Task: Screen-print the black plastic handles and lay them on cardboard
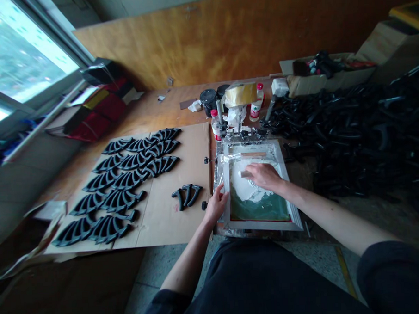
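A screen printing frame (294,213) lies in front of me, its green mesh (258,212) partly coated with white ink (246,192). My right hand (264,177) is closed around a small pale squeegee (244,174) over the ink. At the frame's left side, my left hand (216,203) has its fingers and thumb on the edge; the fingertips are partly hidden. To its left, three black curved handle-like parts (186,196) lie on a cardboard sheet (160,224). Farther left, rows of similar black parts (129,176) cover the cardboard.
Behind the frame stand a clamp post (220,115), red-capped bottles (255,109), a dark tub (208,100) and a tape roll (241,94). A large heap of black parts (350,123) fills the right side. An open carton (307,84) sits behind it.
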Demonstrator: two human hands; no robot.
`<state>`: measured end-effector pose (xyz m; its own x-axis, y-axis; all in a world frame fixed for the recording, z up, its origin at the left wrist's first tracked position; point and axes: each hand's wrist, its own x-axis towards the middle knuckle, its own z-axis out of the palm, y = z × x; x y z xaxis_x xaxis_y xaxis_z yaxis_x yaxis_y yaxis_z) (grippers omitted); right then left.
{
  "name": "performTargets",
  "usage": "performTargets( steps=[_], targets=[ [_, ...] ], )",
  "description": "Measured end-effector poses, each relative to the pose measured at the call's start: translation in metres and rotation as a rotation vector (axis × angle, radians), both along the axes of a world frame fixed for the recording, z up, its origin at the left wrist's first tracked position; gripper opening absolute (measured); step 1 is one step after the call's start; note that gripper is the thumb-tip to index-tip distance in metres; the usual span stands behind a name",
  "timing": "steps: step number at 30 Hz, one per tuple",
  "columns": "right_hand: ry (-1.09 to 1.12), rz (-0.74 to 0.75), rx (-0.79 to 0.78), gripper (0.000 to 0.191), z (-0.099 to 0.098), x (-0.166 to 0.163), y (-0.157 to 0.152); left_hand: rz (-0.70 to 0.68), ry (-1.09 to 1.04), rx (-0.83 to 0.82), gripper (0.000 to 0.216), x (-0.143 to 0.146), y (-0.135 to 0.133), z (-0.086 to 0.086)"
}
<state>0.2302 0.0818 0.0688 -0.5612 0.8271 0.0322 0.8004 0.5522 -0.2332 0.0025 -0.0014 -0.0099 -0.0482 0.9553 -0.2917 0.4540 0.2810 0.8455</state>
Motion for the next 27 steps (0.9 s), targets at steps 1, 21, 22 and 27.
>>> performTargets(
  steps=[1, 21, 22, 27],
  targets=[
    [0.003, 0.088, 0.007, 0.011, -0.003, 0.006, -0.011, -0.004, 0.003, 0.0, 0.057, 0.0, 0.0, -0.002],
    [0.234, 0.009, 0.079, 0.041, 0.011, 0.01, 0.006, 0.043, -0.252, -0.059, 0.068, 0.001, 0.0, 0.04],
    [0.244, -0.054, 0.103, 0.05, 0.02, 0.011, 0.022, 0.035, -0.286, -0.062, 0.071, 0.0, 0.0, 0.049],
    [0.457, -0.484, 0.175, 0.038, 0.044, 0.081, 0.078, 0.1, -0.475, 0.037, 0.054, 0.003, 0.012, 0.112]
  ],
)
